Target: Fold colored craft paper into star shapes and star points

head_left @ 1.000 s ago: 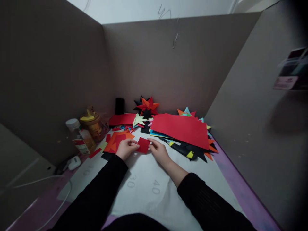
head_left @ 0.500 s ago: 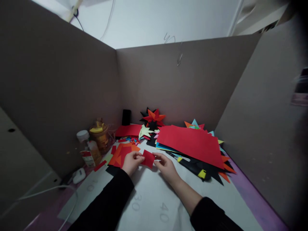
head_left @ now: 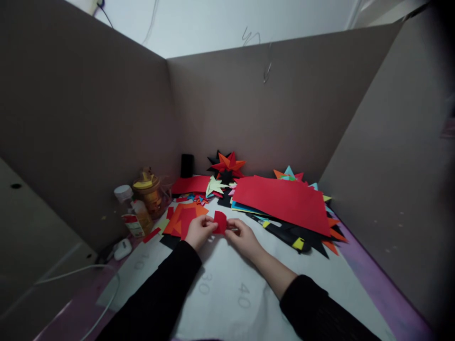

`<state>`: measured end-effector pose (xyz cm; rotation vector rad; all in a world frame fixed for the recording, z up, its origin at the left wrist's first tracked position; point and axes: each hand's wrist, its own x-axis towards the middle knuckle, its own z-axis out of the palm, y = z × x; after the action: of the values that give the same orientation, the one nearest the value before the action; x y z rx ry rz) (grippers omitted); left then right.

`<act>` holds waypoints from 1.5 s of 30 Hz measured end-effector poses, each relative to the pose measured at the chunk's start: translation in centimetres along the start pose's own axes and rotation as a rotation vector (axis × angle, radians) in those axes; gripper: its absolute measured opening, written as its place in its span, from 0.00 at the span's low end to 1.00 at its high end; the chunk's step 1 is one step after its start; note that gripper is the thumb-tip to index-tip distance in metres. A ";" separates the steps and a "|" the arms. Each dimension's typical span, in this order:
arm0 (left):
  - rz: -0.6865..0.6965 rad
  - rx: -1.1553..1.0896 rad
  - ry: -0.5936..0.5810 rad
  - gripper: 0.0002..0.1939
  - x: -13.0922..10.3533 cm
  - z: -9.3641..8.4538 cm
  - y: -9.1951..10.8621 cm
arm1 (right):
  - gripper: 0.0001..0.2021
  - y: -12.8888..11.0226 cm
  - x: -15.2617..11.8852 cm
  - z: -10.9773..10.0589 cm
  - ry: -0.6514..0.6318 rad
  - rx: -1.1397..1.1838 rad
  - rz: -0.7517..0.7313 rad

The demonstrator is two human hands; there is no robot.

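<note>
A small red paper square (head_left: 220, 221) is held up between my two hands over the white sheet, its surface slightly curved. My left hand (head_left: 199, 231) pinches its left edge between thumb and fingers. On the opposite edge, my right hand (head_left: 244, 237) has thumb and fingertips closed on the paper. Beside my left hand lie orange and red paper pieces (head_left: 177, 219) over a black one. Beyond my right hand is a large red paper stack (head_left: 282, 201) with blue, yellow and black sheets under it.
Folded paper stars (head_left: 229, 165) stand by the back partition (head_left: 277, 104). A black and yellow cutter (head_left: 284, 237) lies at the right. At the left are a capped bottle (head_left: 133, 215), a yellow-lidded jar (head_left: 149, 194) and a white case (head_left: 122, 249) near a cable.
The red square now looks narrower and bent, and my hands are closer together around it. The view has tilted down slightly.
</note>
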<state>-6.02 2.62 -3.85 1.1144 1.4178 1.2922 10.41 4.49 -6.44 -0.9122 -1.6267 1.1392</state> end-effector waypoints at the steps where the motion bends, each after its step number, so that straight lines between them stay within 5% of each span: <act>1: -0.010 -0.024 -0.022 0.16 -0.1 0.1 0.0 | 0.09 0.1 0.1 -0.1 0.015 -0.001 0.021; 7: -0.033 -0.050 -0.176 0.16 -0.5 0.2 0.4 | 0.05 0.4 0.5 -0.6 0.057 0.061 0.034; 13: 0.036 -0.025 -0.117 0.16 0.0 0.0 0.3 | 0.10 0.2 0.7 -0.5 0.101 0.187 0.156; 19: 0.031 0.004 -0.143 0.15 0.0 0.1 0.2 | 0.09 0.5 0.7 -0.7 0.178 0.144 0.120; 27: -0.042 -0.087 -0.158 0.19 -0.1 -0.1 0.4 | 0.21 0.6 0.8 -0.8 0.077 0.360 0.275; 33: -0.080 -0.150 -0.274 0.20 -0.1 -0.3 0.4 | 0.31 0.8 0.9 -0.9 0.036 0.375 0.308; 40: -0.075 -0.176 -0.300 0.25 -0.2 0.1 0.6 | 0.26 -0.3 0.4 -0.4 0.042 0.337 0.221; 45: -0.029 -0.157 -0.303 0.28 -0.3 0.5 0.3 | 0.09 -0.4 0.1 0.0 0.006 0.191 0.140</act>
<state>-5.48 2.44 -3.60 1.1244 1.0861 1.1377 10.38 4.48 -6.03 -0.9139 -1.4388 1.3611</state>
